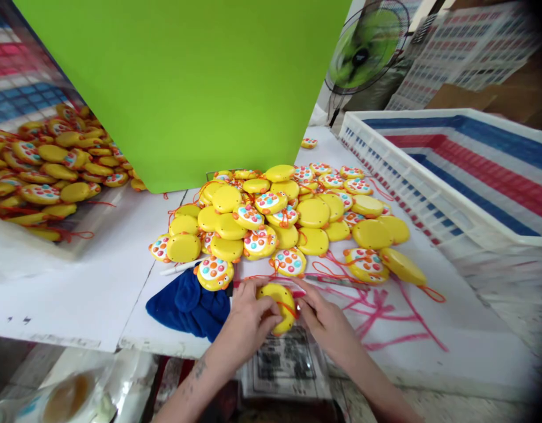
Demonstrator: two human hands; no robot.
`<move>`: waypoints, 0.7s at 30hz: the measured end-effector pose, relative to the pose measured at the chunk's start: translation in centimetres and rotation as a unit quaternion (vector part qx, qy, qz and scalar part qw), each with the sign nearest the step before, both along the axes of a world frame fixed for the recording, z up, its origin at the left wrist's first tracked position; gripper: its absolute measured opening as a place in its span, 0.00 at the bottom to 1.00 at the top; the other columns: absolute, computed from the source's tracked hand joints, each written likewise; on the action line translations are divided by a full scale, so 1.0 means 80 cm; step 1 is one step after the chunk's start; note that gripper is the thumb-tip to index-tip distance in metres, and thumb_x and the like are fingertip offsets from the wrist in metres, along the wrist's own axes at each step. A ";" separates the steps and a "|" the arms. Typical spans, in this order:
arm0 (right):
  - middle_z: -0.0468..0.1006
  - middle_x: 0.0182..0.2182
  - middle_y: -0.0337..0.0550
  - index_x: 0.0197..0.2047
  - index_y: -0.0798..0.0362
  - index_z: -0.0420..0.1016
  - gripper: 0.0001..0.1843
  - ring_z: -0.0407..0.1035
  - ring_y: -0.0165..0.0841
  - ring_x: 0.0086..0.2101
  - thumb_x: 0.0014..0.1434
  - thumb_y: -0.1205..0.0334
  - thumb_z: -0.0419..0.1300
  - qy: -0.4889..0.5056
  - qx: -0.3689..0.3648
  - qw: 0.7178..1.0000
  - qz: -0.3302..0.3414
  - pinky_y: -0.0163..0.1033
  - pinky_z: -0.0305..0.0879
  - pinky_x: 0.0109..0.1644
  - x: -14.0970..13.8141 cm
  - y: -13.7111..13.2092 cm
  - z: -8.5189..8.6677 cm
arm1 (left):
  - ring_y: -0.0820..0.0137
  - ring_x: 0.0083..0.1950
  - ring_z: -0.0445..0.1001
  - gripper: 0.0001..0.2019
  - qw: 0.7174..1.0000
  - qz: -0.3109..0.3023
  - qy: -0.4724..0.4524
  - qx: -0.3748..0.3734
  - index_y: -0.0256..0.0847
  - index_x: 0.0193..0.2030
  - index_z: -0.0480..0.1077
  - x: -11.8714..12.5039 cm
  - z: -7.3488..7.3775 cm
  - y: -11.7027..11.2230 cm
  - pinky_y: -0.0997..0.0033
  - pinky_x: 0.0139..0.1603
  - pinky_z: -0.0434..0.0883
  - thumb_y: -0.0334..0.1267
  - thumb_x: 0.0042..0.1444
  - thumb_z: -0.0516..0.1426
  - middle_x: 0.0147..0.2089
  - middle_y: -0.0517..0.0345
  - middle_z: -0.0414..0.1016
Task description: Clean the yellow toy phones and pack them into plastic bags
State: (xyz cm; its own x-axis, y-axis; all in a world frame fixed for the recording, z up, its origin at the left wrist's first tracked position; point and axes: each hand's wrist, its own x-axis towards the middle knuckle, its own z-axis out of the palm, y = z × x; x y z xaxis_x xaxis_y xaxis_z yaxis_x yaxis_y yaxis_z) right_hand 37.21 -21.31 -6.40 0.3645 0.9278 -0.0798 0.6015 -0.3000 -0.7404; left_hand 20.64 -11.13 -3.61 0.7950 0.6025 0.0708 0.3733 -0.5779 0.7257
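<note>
My left hand (pixel 250 312) holds a yellow turtle-shaped toy (pixel 277 295) by its left edge, plain side up, fingers closed on it. A red cord (pixel 287 308) crosses its surface. At its right edge my right hand (pixel 323 317) is closed in a pinch; what lies between thumb and fingers is too small to make out. Just beyond my hands is a heap of similar toys (pixel 227 198), some showing white backs with coloured dots. A dark blue cloth (pixel 187 302) lies left of my left hand, and pink ribbon strands (pixel 377 308) spread to the right.
A large green panel (pixel 187 88) rises behind the heap. On the left is a bin (pixel 72 249) full of similar toys; on the right stands a white basket (pixel 385 155) with striped lining. A pen-like tool (pixel 337 281) lies beyond my right hand. A fan (pixel 363 56) stands behind.
</note>
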 end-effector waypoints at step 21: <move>0.78 0.31 0.43 0.57 0.48 0.62 0.18 0.75 0.37 0.29 0.65 0.56 0.50 0.177 0.208 0.952 -0.140 0.43 0.75 0.32 -0.027 0.017 0.017 | 0.68 0.37 0.70 0.13 0.907 0.138 -0.168 -0.360 0.38 0.42 0.66 -0.019 -0.022 -0.009 0.70 0.39 0.69 0.46 0.58 0.54 0.36 0.55 0.71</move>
State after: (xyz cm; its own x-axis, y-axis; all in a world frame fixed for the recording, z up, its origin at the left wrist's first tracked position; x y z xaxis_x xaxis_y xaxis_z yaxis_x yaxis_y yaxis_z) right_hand 35.08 -19.99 -5.07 0.6203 0.7768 0.1090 0.2313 -0.0483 -0.9717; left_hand 19.16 -11.83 -5.34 0.6125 0.7620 -0.2103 0.1194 0.1738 0.9775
